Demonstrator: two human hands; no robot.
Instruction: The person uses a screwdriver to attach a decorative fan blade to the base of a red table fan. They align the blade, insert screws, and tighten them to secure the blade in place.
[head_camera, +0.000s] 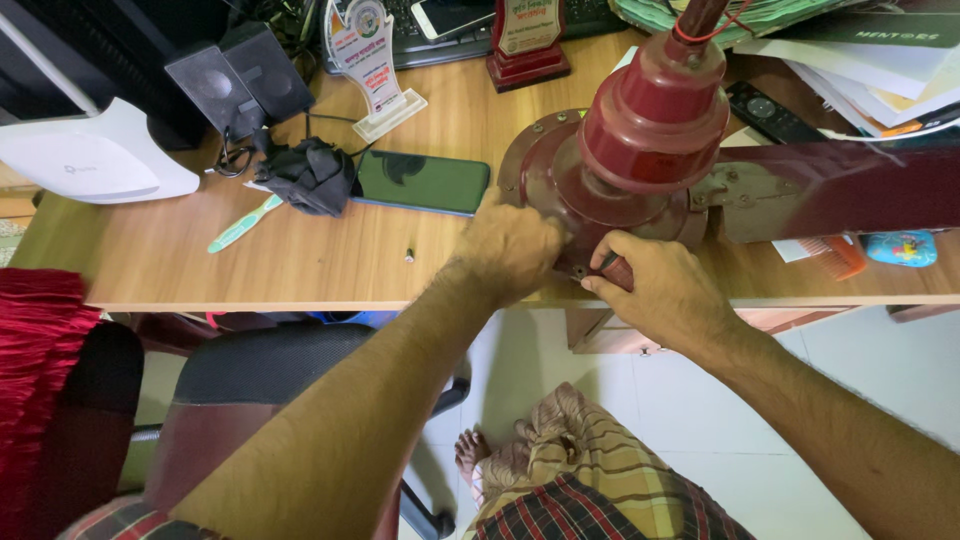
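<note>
The fan motor (640, 160) stood on the desk (300, 260) in the upper middle of the frame, a dark red housing with its round base plate near the front edge of the desk. One blade (850, 190) ran from the motor to the right edge of the frame, so the long axis of the whole thing lay left to right, across the person's view.

Both hands met at the lower rim of the motor, just below the middle of the frame. The left hand (510, 245) lay closed against the left lower side of the base plate, the fingers curled over the rim and pressed on it. The right hand (665, 290) was directly to the right of it – its fingers pinched a small dark red handle (615, 270), most likely of a screwdriver, which pointed up and left toward the rim. The tip itself was hidden between the two hands, so I could not tell what it touched.

The motor lay straight ahead of both hands, above them in the picture. The right hand was nearer to the blade root – the left one was nearer to the phone (420, 183), which lay flat on the desk to the left of the motor. A small screw (408, 255) stood alone on the desk, left of the left hand and apart from it.
</note>
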